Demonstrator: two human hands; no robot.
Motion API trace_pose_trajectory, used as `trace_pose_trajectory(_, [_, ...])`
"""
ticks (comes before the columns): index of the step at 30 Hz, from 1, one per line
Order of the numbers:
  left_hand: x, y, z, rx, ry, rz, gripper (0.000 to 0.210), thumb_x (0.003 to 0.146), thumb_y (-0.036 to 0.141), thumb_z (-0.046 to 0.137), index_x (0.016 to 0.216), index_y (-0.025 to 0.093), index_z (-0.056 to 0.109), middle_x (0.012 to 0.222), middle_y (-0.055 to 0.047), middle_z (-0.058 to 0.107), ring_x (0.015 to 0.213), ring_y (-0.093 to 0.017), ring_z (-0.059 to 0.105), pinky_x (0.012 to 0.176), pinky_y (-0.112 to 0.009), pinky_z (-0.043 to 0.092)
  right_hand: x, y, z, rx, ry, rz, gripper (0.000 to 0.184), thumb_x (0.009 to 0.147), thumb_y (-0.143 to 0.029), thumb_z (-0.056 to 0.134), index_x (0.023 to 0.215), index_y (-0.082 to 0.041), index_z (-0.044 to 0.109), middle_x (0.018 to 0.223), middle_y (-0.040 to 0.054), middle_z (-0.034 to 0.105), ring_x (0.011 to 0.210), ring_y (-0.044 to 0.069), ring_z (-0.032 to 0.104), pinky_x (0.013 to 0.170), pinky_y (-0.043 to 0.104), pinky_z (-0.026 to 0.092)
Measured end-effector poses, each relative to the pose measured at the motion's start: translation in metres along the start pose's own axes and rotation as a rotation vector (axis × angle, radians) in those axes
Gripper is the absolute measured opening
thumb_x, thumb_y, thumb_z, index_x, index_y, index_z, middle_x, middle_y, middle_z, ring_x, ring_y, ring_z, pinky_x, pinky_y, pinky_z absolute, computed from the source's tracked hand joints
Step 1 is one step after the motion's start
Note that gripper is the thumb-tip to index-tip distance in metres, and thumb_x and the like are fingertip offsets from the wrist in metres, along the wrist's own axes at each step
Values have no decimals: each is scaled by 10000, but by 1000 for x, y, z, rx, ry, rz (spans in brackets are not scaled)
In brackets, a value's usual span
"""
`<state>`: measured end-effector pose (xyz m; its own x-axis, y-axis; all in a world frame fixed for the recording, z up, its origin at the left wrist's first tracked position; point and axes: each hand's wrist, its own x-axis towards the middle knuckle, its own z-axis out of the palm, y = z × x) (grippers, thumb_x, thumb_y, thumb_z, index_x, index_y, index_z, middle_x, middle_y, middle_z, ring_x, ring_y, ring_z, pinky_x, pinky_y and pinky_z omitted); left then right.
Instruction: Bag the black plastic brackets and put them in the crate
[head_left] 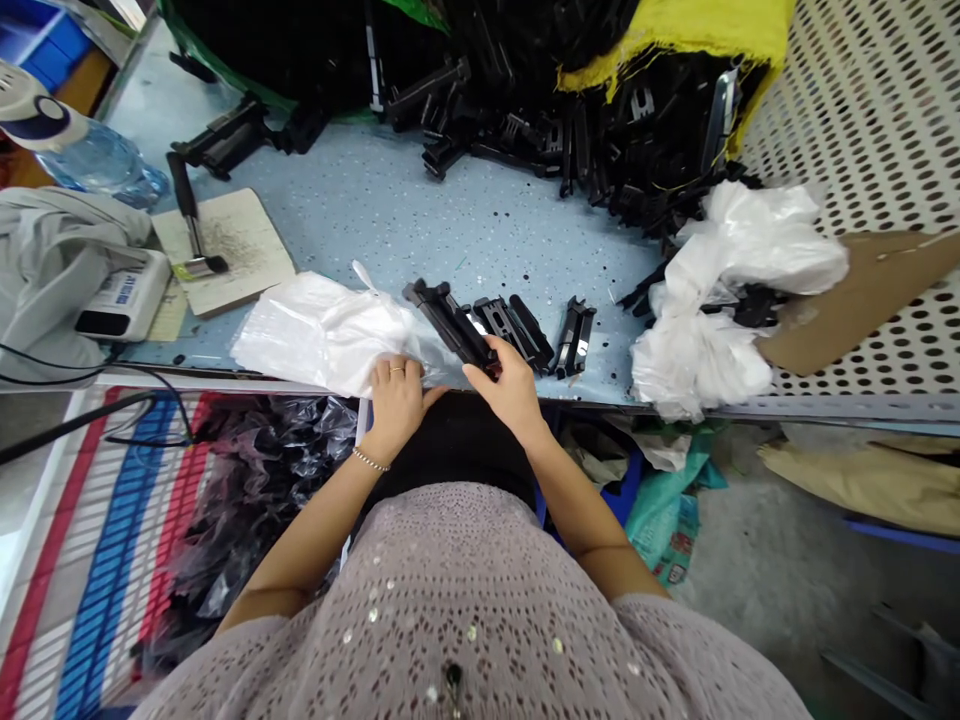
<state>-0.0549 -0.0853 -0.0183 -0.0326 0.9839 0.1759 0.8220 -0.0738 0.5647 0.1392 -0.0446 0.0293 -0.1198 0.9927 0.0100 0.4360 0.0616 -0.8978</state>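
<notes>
Your left hand [396, 392] lies flat with fingers spread on a pile of clear plastic bags [322, 335] at the near edge of the blue speckled table [465, 220], holding nothing. Your right hand [511, 385] closes around the near end of a long black plastic part [448, 318], which lies slanted on the table just right of the bags. Just beside it to the right lie more black parts [517, 325], and a further pair [575, 338] sits a little apart. A crumpled white bag [739, 280] rests near the right edge, a heap of black parts [600, 120] fills the far side, and a hammer [191, 225] lies on a board [240, 250] at the left.
</notes>
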Motion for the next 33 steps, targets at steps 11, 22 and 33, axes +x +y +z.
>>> trace_pose_trajectory(11, [34, -23, -15, -757, -24, -336, 184, 801, 365, 741, 786, 199, 662, 813, -22, 615, 769, -174, 567, 743, -324, 453, -16, -1, 9, 990, -361, 522, 448, 719, -456, 871, 1055, -211, 706, 955, 39, 778, 883, 203, 764, 851, 356, 639])
trace_pose_trajectory(22, [35, -32, -10, -1132, 64, -426, 246, 788, 434, 776, 755, 190, 768, 927, -34, 610, 826, -145, 553, 744, -279, 445, 4, 1, 50, 1187, -466, 552, 308, 738, -400, 878, 875, -188, 703, 844, 24, 780, 833, 195, 784, 704, 229, 639])
trace_pose_trajectory(33, [35, -29, -31, -962, 190, -446, 241, 770, 402, 799, 833, 178, 738, 854, -19, 642, 749, -131, 583, 677, -260, 469, 13, 5, 59, 1203, -402, 575, 220, 794, -348, 821, 854, -216, 655, 843, 10, 768, 808, 187, 780, 639, 229, 625])
